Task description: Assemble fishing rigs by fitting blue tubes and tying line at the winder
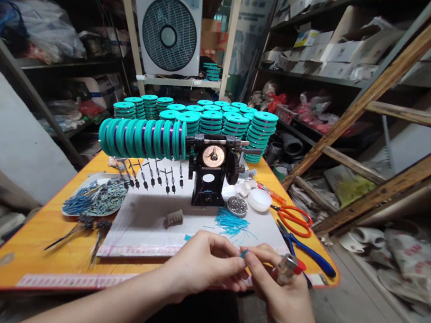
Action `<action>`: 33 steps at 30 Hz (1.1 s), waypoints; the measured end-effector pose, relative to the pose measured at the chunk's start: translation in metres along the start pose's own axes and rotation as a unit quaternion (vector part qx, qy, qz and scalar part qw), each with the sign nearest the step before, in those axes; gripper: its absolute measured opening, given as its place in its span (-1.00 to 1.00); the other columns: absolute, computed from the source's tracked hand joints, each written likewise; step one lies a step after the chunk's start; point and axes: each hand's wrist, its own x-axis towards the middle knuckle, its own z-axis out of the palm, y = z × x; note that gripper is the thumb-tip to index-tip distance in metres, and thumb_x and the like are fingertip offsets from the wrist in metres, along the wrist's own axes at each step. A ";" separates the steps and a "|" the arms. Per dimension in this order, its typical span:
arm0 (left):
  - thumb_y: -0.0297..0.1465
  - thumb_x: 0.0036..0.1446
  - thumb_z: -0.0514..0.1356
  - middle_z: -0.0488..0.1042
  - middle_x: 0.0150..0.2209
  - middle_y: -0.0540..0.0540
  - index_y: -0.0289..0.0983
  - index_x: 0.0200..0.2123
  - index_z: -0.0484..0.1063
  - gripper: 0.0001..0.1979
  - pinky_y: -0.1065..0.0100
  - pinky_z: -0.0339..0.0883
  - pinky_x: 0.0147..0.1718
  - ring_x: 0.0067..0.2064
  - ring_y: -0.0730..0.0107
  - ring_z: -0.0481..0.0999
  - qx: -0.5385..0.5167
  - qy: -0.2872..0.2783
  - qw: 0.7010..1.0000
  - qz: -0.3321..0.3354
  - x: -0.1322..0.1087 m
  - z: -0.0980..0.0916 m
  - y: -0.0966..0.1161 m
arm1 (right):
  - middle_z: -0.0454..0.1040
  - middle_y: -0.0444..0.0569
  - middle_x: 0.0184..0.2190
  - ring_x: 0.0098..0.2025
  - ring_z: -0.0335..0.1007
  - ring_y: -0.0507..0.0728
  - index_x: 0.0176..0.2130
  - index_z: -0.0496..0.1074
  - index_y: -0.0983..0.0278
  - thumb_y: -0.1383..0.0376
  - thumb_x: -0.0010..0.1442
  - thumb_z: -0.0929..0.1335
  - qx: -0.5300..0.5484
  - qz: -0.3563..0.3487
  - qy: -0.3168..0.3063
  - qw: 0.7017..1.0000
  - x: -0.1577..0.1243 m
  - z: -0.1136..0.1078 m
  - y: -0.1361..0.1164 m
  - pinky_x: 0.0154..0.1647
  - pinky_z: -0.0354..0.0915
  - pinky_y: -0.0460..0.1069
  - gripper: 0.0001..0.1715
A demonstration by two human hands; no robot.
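My left hand [207, 262] is closed, thumb and fingers pinched at a small blue piece [243, 252] whose shape is mostly hidden by the fingertips. My right hand [277, 280] meets it there, its thumb and forefinger also at the piece. Held in the right hand is a lighter [287, 268] with a metal top and a red button. Just beyond the hands lies a pile of short, thin blue tubes [231, 222]. A round dish of small metal rings [237, 206] stands behind that pile.
A hand-cranked winding machine [211, 169] carries a row of teal spools [142, 138]; swivel hooks [157, 175] hang below. Stacked spools [211, 121] stand behind. Orange scissors [295, 220] and blue-handled pliers [310, 252] lie right, a tray of blue pieces [94, 195] left.
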 end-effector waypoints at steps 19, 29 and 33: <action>-0.10 -0.19 0.42 0.53 -0.41 -0.12 -0.40 -0.31 0.59 -0.51 0.44 0.35 -0.31 -0.39 0.48 0.48 0.006 -0.015 1.000 0.000 0.001 -0.003 -0.003 | 0.37 -0.10 -0.51 -0.47 0.26 0.01 -0.38 0.51 0.24 0.23 0.17 0.41 -0.005 -0.018 -0.007 1.000 -0.002 -0.001 -0.002 -0.49 0.17 -0.10 -0.87; -0.16 -0.09 0.38 0.52 -0.43 -0.12 -0.43 -0.38 0.58 -0.61 0.44 0.35 -0.32 -0.38 0.47 0.49 0.033 -0.039 0.999 0.002 0.001 -0.002 -0.002 | 0.35 -0.11 -0.49 -0.44 0.26 0.01 -0.36 0.50 0.24 0.21 0.20 0.40 0.033 0.015 -0.023 0.999 -0.003 -0.001 0.001 -0.45 0.17 -0.09 -0.85; -0.19 -0.06 0.37 0.51 -0.42 -0.12 -0.45 -0.38 0.55 -0.62 0.44 0.36 -0.33 -0.39 0.48 0.50 0.026 -0.042 0.999 -0.011 0.000 -0.001 0.001 | 0.29 -0.12 -0.50 -0.46 0.24 0.00 -0.36 0.50 0.25 0.20 0.18 0.42 0.056 0.049 -0.025 0.997 -0.002 -0.002 -0.002 -0.49 0.16 -0.10 -0.84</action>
